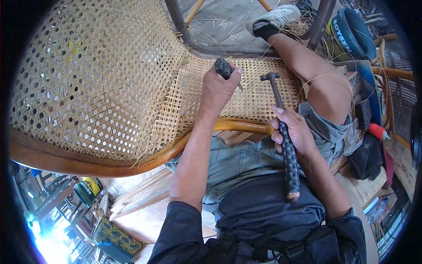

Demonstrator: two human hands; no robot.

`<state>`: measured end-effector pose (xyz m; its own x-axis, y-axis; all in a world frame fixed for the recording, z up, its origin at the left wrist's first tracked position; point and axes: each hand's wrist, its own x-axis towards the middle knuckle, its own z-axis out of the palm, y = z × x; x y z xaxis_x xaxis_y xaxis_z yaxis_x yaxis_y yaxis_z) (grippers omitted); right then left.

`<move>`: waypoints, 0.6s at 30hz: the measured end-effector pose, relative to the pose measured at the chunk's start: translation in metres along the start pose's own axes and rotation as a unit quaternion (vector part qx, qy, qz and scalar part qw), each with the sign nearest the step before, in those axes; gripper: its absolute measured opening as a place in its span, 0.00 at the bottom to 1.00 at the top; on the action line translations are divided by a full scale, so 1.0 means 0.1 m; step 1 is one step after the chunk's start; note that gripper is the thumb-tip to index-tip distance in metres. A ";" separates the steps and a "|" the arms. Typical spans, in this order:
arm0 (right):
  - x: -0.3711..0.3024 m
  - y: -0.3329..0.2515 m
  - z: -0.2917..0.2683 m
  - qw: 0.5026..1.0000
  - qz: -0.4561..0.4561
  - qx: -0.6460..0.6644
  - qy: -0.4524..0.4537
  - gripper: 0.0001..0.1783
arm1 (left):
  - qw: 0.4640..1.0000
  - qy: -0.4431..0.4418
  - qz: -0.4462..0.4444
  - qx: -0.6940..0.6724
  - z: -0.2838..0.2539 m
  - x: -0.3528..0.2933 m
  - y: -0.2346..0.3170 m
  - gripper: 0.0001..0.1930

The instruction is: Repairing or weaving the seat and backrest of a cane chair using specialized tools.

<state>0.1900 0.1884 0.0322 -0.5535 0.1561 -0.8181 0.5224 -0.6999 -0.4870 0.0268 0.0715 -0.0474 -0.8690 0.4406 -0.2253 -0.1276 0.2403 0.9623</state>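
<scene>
My left hand (220,88) is closed round a short tool with a thick dark handle (223,68). A small pointed metal tip shows below the fingers, just above the woven cane seat (259,101); whether it touches the cane I cannot tell. My right hand (294,130) grips a hammer (288,154) by its dark, checker-patterned handle. The hammer's small metal head points away from me, over the right part of the seat. The chair's tall cane backrest (96,79) rises at the left, edged by a curved brown wooden frame (176,147).
Cane strips (228,28) lie scattered on the floor ahead. A dark bucket (351,35) stands at the far right, with a red bottle (378,131) nearer me. Wooden boards (140,193) and a green tub (87,191) are at the lower left. My bare leg (316,70) stretches forward beside the chair.
</scene>
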 end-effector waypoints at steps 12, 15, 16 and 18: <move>-0.01 0.14 0.12 0.999 0.017 -0.022 0.021 0.16 | 0.995 -0.013 0.058 0.082 0.05 -0.01 -0.04 0.09; -0.02 0.10 0.13 0.999 0.026 -0.023 -0.013 0.11 | 1.000 -0.002 0.002 0.007 0.04 -0.01 0.06 0.08; -0.01 0.08 0.10 0.999 0.025 -0.022 -0.013 0.11 | 1.000 -0.004 0.003 0.007 0.03 0.01 0.09 0.08; 0.03 0.02 0.03 1.000 -0.005 -0.011 0.018 0.10 | 0.999 0.008 -0.024 -0.044 0.05 0.08 0.14 0.07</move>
<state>0.1880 0.1853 0.0294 -0.5352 0.1888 -0.8234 0.5310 -0.6828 -0.5017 0.0202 0.0829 -0.0366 -0.8686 0.4160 -0.2691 -0.2094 0.1840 0.9604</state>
